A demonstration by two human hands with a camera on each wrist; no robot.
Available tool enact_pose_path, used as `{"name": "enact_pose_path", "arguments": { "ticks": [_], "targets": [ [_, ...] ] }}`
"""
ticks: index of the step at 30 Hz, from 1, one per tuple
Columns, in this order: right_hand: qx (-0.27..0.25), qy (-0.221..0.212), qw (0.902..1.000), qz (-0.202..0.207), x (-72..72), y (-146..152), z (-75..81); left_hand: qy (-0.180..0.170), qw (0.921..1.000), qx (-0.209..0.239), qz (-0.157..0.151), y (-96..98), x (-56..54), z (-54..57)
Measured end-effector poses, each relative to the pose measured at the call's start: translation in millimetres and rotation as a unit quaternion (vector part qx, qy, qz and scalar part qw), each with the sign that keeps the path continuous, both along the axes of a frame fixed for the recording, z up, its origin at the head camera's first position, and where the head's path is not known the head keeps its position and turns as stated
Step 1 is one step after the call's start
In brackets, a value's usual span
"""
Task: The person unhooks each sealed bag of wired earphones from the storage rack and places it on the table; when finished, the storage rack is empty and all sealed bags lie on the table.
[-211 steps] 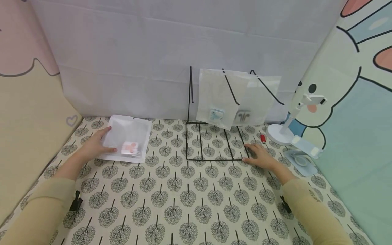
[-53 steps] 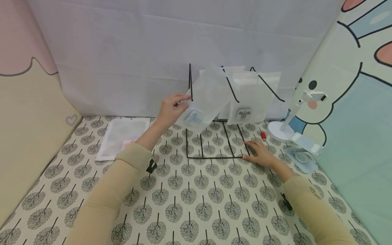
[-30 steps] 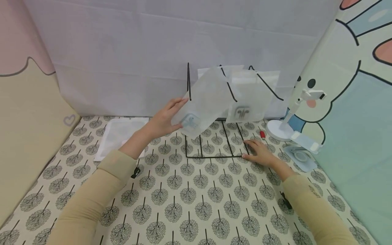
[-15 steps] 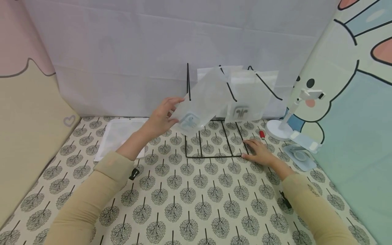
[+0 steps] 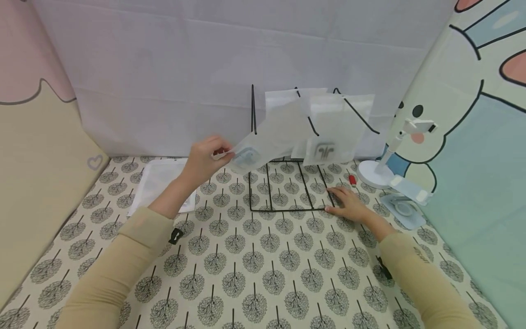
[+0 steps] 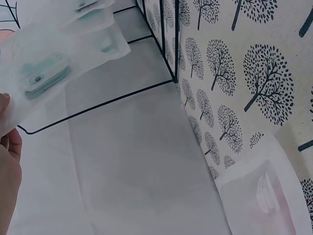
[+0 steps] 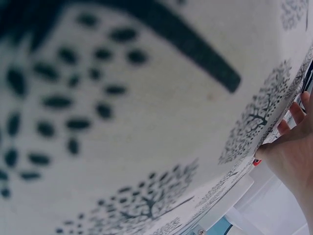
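My left hand [image 5: 201,160] pinches the lower left corner of a translucent pouch [image 5: 279,132] and holds it swung out leftward. Its top is by the middle hook of a black wire rack [image 5: 287,210]; a pale blue item shows through it. In the left wrist view, fingers of the left hand [image 6: 10,166] hold the edge of that pouch [image 6: 46,73]. My right hand [image 5: 349,205] rests at the rack's front right corner, fingers on the side wire, thumb near the front wire. The right wrist view shows the right hand [image 7: 293,152] with fingers extended.
Another pouch [image 5: 339,123], with an earphone image, hangs on the right hook. A flat pouch [image 5: 158,178] lies on the table at left, partly behind my left arm. A small red object [image 5: 352,180] and a white phone stand [image 5: 378,173] are at right.
My left hand has left the flat pouch and taken the hanging pouch's corner. In the last half second it has drawn that corner further left. My right hand has stayed put.
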State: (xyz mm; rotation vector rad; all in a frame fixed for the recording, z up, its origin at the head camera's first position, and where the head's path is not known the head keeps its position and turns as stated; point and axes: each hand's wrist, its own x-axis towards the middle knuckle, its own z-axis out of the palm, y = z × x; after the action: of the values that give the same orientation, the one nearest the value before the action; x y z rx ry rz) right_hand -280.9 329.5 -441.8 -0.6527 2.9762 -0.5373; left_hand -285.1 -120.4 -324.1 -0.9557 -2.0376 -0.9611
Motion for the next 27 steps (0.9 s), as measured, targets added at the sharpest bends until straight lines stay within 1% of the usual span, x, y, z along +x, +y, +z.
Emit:
{"name": "enact_pose_path", "arguments": {
  "ticks": [4,7,10,13,21,27],
  "targets": [
    [-0.002,-0.004,1.0,-0.002,-0.3,0,-0.2,0.033,0.9989,0.032,0.001,-2.1,0.8,-0.7],
    [0.001,-0.006,1.0,-0.002,-0.6,0,-1.0,0.061,0.9971,0.044,-0.005,-3.1,2.5,1.3],
    [0.004,-0.007,1.0,-0.002,-0.8,1,-1.7,0.086,0.9954,0.039,-0.012,-3.7,3.8,5.4],
    [0.004,-0.008,1.0,-0.003,-0.8,1,-1.6,0.104,0.9939,0.03,-0.02,-4.1,5.2,10.2],
    [0.001,-0.022,0.9997,-0.007,0.9,0,1.0,0.127,0.9912,0.025,-0.027,-2.5,11.5,21.5],
    [0.0,-0.027,0.9996,-0.009,1.1,1,1.5,0.142,0.9882,0.043,-0.039,0.4,15.1,27.5]
  ]
}}
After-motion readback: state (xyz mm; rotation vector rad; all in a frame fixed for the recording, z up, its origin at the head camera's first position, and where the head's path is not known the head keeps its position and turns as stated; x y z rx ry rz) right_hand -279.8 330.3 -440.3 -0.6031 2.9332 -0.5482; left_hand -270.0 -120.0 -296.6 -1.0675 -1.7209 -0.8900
